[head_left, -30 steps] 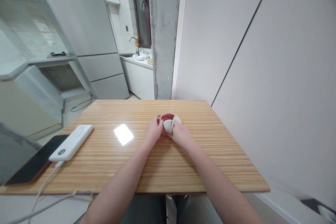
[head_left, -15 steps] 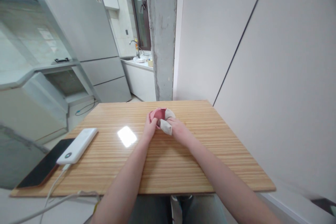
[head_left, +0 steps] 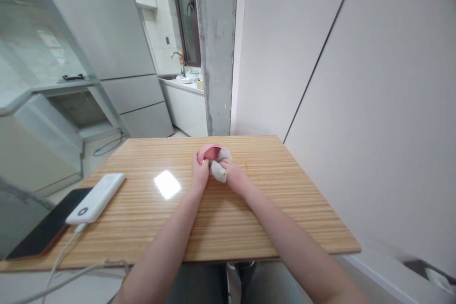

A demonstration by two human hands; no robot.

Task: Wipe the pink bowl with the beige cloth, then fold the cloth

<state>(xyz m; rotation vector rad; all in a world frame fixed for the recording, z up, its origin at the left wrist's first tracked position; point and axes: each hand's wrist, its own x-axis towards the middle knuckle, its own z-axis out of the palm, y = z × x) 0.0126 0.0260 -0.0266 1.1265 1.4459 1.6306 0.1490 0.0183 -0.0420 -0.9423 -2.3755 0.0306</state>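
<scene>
A striped wood-grain table stretches before us, a square of light gleaming on its top; at left, a white power bank, cable plugged into its near end, lies beside or partly over a flat black slab

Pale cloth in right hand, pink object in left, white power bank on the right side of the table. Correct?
No: head view shows the white power bank on the left side of the table. Pale cloth in right hand, pink object in left hand: correct.
</scene>
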